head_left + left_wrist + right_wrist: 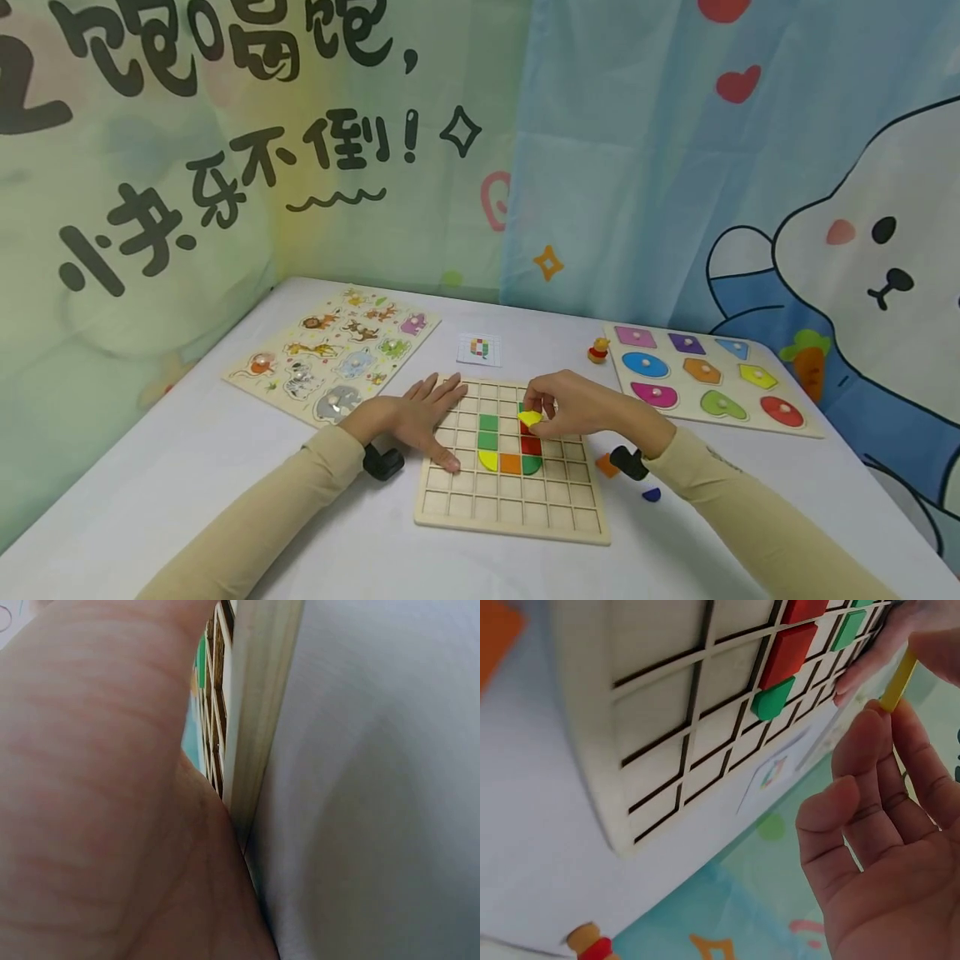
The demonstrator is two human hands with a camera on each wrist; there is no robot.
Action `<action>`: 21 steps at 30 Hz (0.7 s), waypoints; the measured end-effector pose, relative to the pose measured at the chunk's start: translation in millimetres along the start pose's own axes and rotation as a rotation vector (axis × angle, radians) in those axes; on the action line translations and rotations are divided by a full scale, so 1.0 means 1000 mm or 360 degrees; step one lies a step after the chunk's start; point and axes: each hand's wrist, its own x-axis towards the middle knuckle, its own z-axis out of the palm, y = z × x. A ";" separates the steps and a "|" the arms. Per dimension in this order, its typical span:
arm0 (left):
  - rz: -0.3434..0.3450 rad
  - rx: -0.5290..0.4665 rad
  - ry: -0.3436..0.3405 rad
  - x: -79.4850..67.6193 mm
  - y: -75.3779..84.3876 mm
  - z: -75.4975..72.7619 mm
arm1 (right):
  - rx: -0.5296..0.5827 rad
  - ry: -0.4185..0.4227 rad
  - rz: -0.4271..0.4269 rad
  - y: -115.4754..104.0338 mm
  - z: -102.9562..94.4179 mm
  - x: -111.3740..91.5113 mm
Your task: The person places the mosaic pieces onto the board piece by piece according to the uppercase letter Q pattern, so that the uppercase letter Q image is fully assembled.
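Observation:
A wooden grid board (512, 527) lies on the table in the head view. My left hand (415, 419) rests with spread fingers on its left side; the left wrist view shows the hand against the board's edge (259, 712). My right hand (573, 404) pinches a yellow tile (529, 417) over the grid, seen edge-on between thumb and fingertips in the right wrist view. Set in the cells are green squares (488, 423), a yellow rounded tile (488, 461), an orange square (511, 463), a green rounded tile (532, 465) and red squares (789, 656). Another green rounded tile (772, 699) sits beyond the red ones.
Behind the board lies a pattern card (478, 351). An animal puzzle (300, 400) is at the left, a shape puzzle (720, 417) at the right with a small figurine (598, 350) beside it. An orange tile (607, 465) and a blue tile (652, 495) lie near the right wrist.

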 end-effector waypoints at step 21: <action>-0.0036 0.0010 0.0025 0.012 -0.010 0.008 | -0.0054 -0.0037 -0.0069 0.003 0.008 0.061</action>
